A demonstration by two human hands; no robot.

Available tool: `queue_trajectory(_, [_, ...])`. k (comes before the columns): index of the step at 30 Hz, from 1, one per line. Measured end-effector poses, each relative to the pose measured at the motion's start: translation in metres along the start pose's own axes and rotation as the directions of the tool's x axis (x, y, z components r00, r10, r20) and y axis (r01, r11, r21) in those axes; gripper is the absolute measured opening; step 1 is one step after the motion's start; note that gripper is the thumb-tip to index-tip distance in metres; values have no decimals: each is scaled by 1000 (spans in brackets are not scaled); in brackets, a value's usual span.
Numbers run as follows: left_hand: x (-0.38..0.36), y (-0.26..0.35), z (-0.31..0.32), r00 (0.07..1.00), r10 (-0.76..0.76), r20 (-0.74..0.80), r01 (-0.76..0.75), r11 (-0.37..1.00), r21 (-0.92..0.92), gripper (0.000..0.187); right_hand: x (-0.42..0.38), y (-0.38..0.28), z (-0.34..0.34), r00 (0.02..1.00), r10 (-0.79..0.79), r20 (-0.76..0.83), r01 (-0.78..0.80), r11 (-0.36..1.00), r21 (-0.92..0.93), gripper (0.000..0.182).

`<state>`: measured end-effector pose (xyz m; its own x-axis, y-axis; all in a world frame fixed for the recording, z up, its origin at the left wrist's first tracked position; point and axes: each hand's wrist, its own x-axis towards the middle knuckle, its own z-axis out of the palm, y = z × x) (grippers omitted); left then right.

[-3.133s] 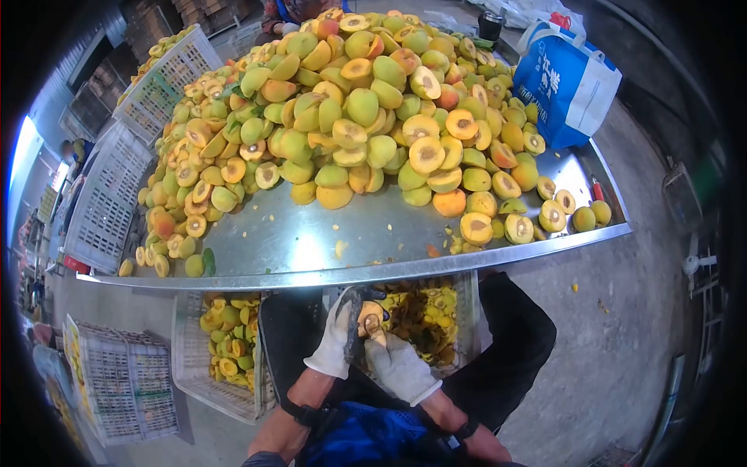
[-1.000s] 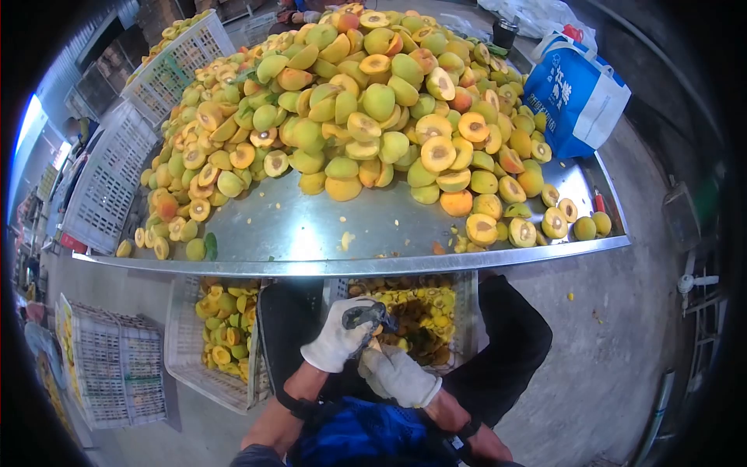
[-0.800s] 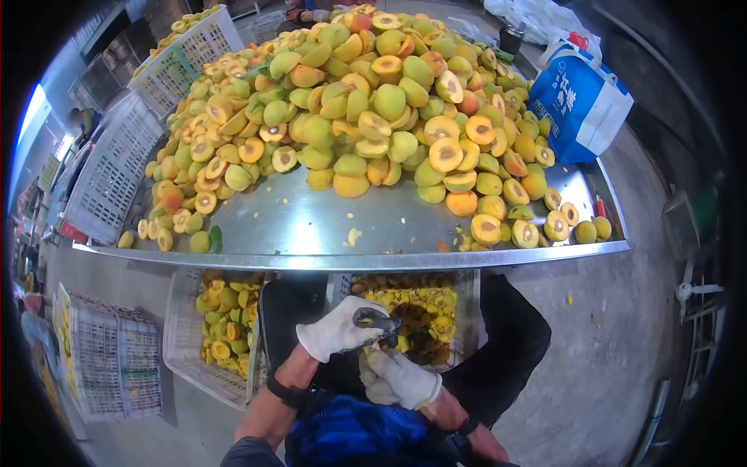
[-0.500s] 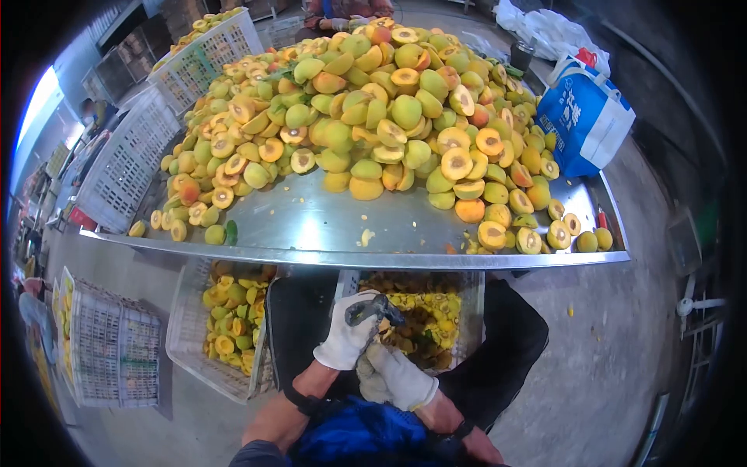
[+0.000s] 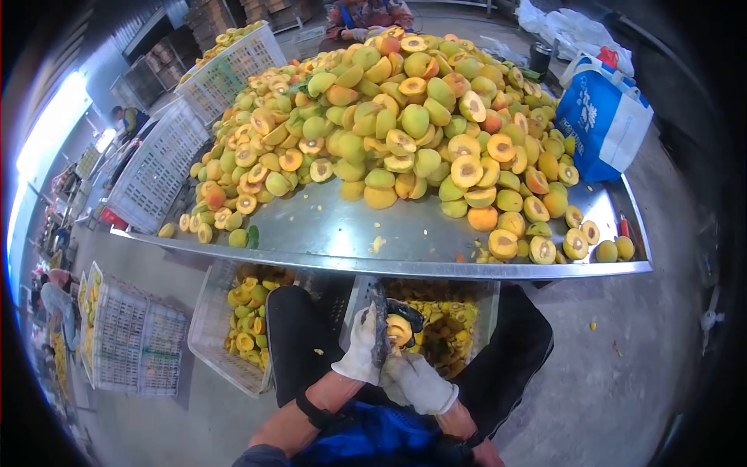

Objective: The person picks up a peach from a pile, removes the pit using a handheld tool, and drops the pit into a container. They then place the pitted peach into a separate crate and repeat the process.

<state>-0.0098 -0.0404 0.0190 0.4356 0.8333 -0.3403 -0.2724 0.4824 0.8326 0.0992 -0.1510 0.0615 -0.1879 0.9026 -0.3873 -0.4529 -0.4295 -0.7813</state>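
Grasping a peach half (image 5: pixel 399 331), the left hand (image 5: pixel 364 344) is wearing a white glove with dark fingers. The right hand (image 5: pixel 420 383), curling its fingers, is meeting the near edge of that fruit; whether it is gripping a tool, I cannot tell. Beyond both hands, the desk (image 5: pixel 311 241) is carrying a heap of peaches (image 5: pixel 420 117). 1 crate (image 5: pixel 489 311) of yellow pieces is sitting just past the right hand; another crate (image 5: pixel 204 323) is standing left of the left hand.
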Motion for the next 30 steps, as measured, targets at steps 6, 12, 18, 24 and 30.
queue_trajectory(6, [-2, 18, 11, 905, -3, 425, -36, 996, 84, 56, -11, 2, -20, 964, 74, 254, -159, 930, 331, 35])
queue_trajectory(12, [-15, 17, 29, 874, -72, 480, 112, 992, -56, 41, -18, 14, -17, 883, -67, 465, -206, 835, 511, 52])
queue_trajectory(18, [-2, 10, 33, 938, -85, 337, 166, 961, -219, 49, -16, 20, -27, 961, -211, 177, 197, 976, 96, 36])
queue_trajectory(24, [-18, 51, -19, 926, 341, 162, -374, 888, 267, 45, 0, 61, -67, 782, -622, 42, 281, 292, -914, 28])
queue_trajectory(30, [-34, 179, -123, 689, 685, 235, -237, -93, 967, 29, -1, 51, -22, 887, 83, -454, -147, 983, -108, 33])
